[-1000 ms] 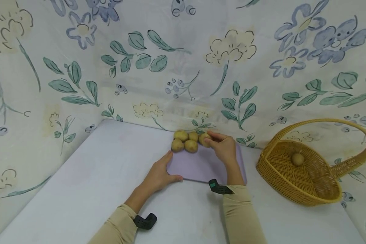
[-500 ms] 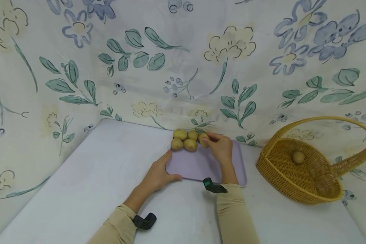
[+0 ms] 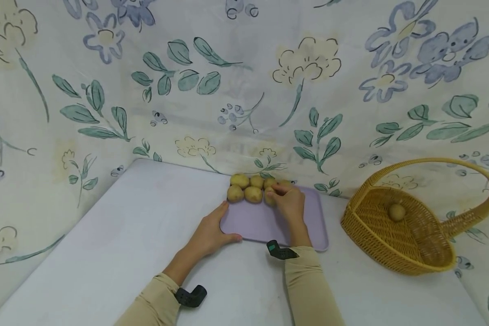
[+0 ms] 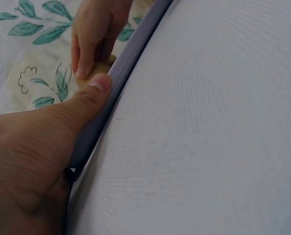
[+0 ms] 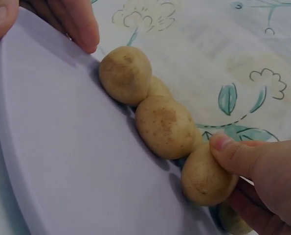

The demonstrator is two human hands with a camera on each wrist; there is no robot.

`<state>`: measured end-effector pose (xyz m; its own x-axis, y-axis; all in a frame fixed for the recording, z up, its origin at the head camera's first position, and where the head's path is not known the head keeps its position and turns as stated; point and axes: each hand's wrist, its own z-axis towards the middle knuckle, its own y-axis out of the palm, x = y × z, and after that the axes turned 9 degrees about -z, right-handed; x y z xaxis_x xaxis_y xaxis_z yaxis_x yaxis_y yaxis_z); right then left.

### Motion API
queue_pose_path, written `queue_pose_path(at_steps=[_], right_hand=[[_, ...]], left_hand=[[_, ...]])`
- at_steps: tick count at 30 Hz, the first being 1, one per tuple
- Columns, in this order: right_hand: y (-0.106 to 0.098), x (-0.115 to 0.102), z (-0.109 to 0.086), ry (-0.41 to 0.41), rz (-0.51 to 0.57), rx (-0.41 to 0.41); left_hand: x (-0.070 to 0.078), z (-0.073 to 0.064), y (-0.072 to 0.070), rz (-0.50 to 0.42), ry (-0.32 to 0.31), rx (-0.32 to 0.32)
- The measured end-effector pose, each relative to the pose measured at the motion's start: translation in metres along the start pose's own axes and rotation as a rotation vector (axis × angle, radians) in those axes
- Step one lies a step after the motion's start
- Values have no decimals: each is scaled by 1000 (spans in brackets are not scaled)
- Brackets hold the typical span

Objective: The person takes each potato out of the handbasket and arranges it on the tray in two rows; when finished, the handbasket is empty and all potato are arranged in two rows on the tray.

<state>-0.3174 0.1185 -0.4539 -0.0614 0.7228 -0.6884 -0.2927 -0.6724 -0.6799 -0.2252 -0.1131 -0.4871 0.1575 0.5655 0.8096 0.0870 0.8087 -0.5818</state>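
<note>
My right hand (image 3: 290,203) pinches a potato (image 5: 208,175) between thumb and fingers, at the front right of a cluster on the lavender tray (image 3: 252,224). Two potatoes stand left of it in the front row: one at the end (image 3: 235,194) and one in the middle (image 3: 253,194). Behind them runs a back row of potatoes (image 3: 239,181), partly covered by my right hand. My left hand (image 3: 208,231) holds the tray's front left corner, its fingers along the left side and its thumb on the front rim.
A wicker basket (image 3: 358,231) with a tall handle stands right of the tray, one potato (image 3: 397,212) inside. The white table (image 3: 138,235) reaches back to a floral cloth wall (image 3: 252,59) just behind the tray.
My right hand has moved left and slightly toward me, from the back row to the front row, with a potato in its grip. My left hand stays at the tray's corner.
</note>
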Motion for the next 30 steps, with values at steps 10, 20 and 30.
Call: queue_pose_path(at_steps=[10, 20, 30], right_hand=[[5, 2, 0, 12, -47, -8], [8, 0, 5, 57, -59, -13], [6, 0, 2, 61, -48, 11]], left_hand=[[-2, 1, 1, 8, 0, -8], [3, 3, -1, 4, 2, -7], [1, 3, 0, 3, 3, 0]])
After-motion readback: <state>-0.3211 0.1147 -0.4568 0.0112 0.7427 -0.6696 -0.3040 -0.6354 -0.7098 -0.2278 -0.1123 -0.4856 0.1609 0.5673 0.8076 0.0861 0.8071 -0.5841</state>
